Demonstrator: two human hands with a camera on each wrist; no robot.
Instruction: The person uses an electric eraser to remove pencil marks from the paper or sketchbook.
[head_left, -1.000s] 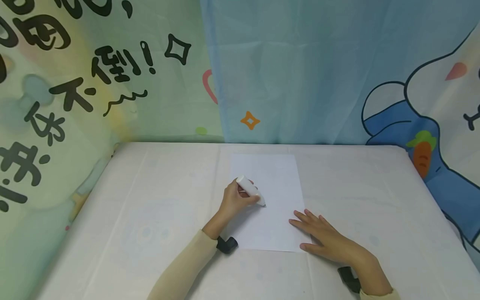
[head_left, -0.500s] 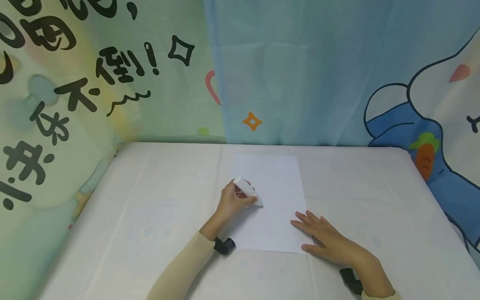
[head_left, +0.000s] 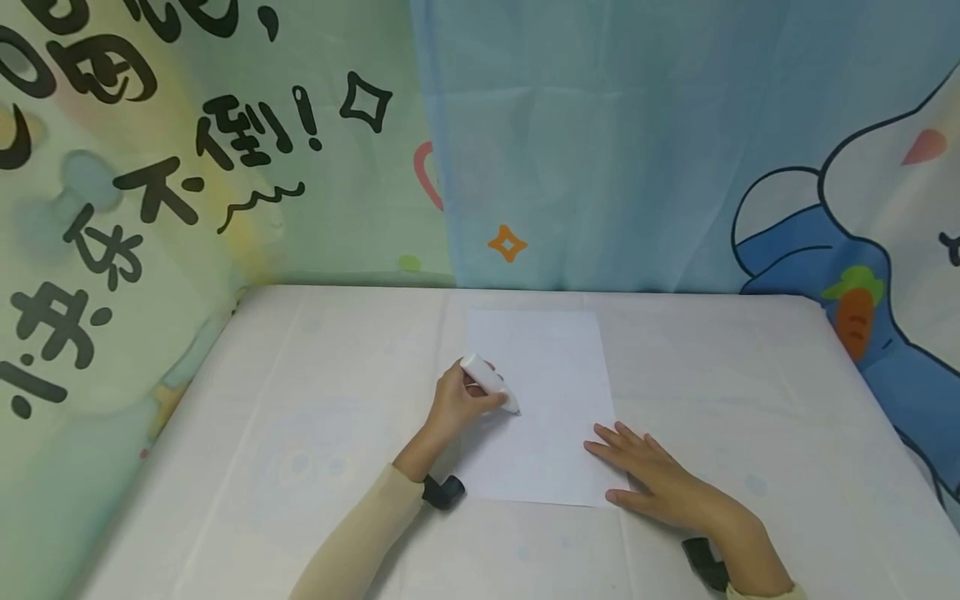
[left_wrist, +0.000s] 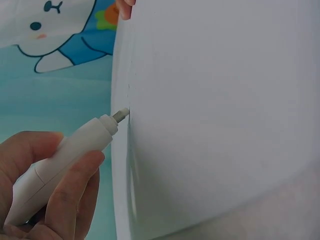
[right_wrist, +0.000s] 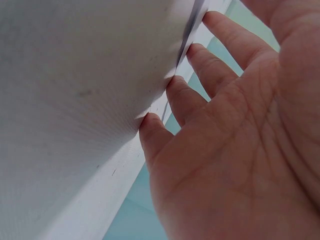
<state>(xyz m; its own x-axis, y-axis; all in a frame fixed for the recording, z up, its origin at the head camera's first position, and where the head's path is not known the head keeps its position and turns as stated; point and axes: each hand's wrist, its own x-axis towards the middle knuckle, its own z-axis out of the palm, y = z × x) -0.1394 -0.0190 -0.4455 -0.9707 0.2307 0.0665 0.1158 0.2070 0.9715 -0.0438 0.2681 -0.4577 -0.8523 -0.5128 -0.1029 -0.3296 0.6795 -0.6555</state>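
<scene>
A thick white marker (head_left: 486, 377) leans in the fingers of my left hand (head_left: 452, 410), its tip down on a white sheet of paper (head_left: 551, 367). In the left wrist view, thumb and fingers pinch the marker's barrel (left_wrist: 75, 152), and its narrow greyish tip (left_wrist: 120, 115) meets the paper's surface. No clear line shows on the sheet. My right hand (head_left: 658, 482) rests with spread fingers on the sheet's lower right edge. From the right wrist view, its fingertips (right_wrist: 176, 87) press on the paper, palm downward.
A white cloth (head_left: 322, 375) covers the table. Behind stands a blue printed curtain (head_left: 600, 150) with a rabbit and a carrot; to the left hangs a green one (head_left: 337, 217) with black lettering. Black wrist cameras (head_left: 444, 492) sit on both wrists.
My left hand has moved slightly left across the paper with the marker, still touching it. The right hand keeps its place on the sheet; the head view has shifted a little.
</scene>
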